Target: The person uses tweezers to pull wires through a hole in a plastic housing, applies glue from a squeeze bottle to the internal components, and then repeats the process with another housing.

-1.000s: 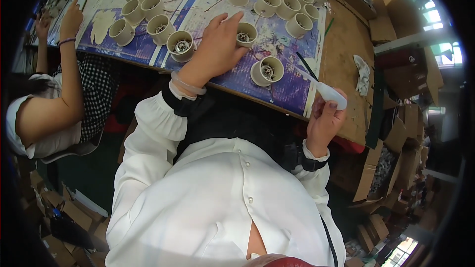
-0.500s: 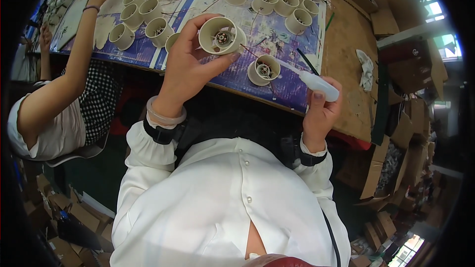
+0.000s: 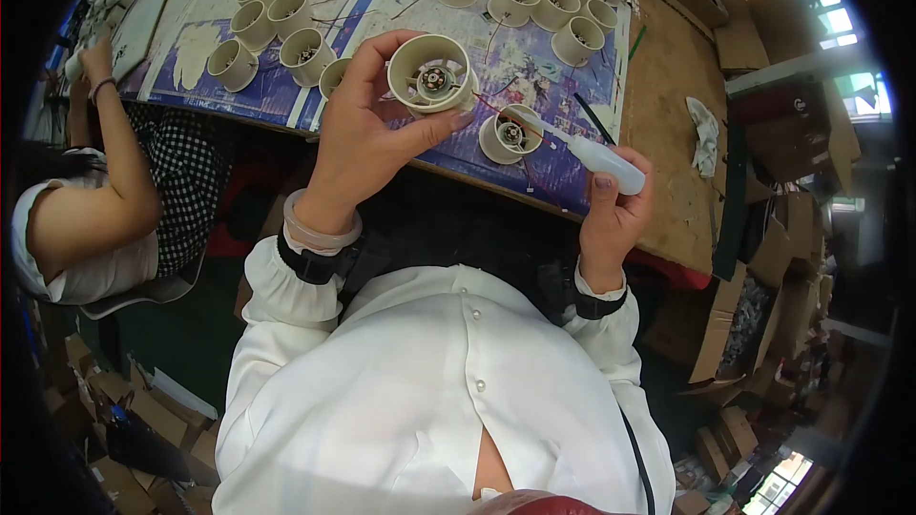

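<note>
My left hand [image 3: 361, 148] is wrapped round a cream cylindrical motor housing [image 3: 410, 60], lifted just over the table's near edge. Its open end faces me, showing a round wound motor core with thin wires. In my right hand [image 3: 615, 215] is a translucent white squeeze bottle [image 3: 611, 169], tilted with its narrow nozzle pointing left. The nozzle tip reaches the rim of a second cream housing [image 3: 494, 143] standing on the table edge; whether it touches cannot be made out. That housing also has a core and thin wires inside.
More housings [image 3: 555, 8] stand grouped at the far right and others [image 3: 252, 24] at the left. A dark thin stick [image 3: 593, 116] and a white rag [image 3: 703, 136] lie right of the bottle. A co-worker's arm [image 3: 122, 148] is at far left. Cardboard boxes [image 3: 759, 257] stand at right.
The bottle has shifted slightly left, bringing its nozzle over the standing housing. The held housing has moved slightly right and down. The co-worker's arm has drawn back to the left.
</note>
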Tool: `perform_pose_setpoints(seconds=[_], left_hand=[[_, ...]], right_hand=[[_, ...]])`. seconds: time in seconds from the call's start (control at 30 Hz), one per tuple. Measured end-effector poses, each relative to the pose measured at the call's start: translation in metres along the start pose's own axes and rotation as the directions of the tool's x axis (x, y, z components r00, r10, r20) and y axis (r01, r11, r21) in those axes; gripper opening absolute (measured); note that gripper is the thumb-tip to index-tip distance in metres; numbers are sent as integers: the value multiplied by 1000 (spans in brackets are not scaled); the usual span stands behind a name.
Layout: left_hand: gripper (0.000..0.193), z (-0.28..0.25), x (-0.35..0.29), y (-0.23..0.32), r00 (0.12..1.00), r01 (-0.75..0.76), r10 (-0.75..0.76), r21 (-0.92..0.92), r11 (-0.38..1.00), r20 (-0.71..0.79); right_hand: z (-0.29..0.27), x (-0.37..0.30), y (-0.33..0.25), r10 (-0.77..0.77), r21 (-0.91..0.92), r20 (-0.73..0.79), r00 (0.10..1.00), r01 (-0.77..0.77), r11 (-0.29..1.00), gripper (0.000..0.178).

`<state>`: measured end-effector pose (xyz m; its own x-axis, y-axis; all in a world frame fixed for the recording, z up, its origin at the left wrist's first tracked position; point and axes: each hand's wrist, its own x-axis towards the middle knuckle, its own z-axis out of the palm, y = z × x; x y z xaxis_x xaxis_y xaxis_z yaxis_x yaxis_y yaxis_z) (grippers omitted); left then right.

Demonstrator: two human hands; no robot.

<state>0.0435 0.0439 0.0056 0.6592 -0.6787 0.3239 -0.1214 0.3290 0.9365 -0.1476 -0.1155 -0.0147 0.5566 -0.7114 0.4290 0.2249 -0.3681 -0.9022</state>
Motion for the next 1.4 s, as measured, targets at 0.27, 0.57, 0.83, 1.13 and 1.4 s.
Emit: perform_pose_setpoints(seconds=[0.27, 0.57, 0.83, 1.13, 1.4], left_hand=[[66, 2, -1, 0, 1000, 11, -11, -15, 1000, -4], [61, 8, -1, -2, 992, -94, 111, 247, 965, -56], [58, 10, -3, -3, 985, -119, 149, 295, 948, -84], [58, 5, -4, -7, 978, -146, 194, 416, 897, -75], [59, 5, -4, -10, 987, -94, 133, 336, 937, -96]], right_hand=[[1, 1, 1, 4, -5, 12, 1000, -4, 1000, 34], [-1, -1, 2, -37, -76, 22, 999, 39, 996, 36], [-3, -3, 5, -4, -59, 27, 1000, 6, 998, 37], [-9, -4, 11, -157, -241, 55, 986, 166, 956, 34], [-12, 2, 0, -287, -361, 187, 939, 338, 869, 32]])
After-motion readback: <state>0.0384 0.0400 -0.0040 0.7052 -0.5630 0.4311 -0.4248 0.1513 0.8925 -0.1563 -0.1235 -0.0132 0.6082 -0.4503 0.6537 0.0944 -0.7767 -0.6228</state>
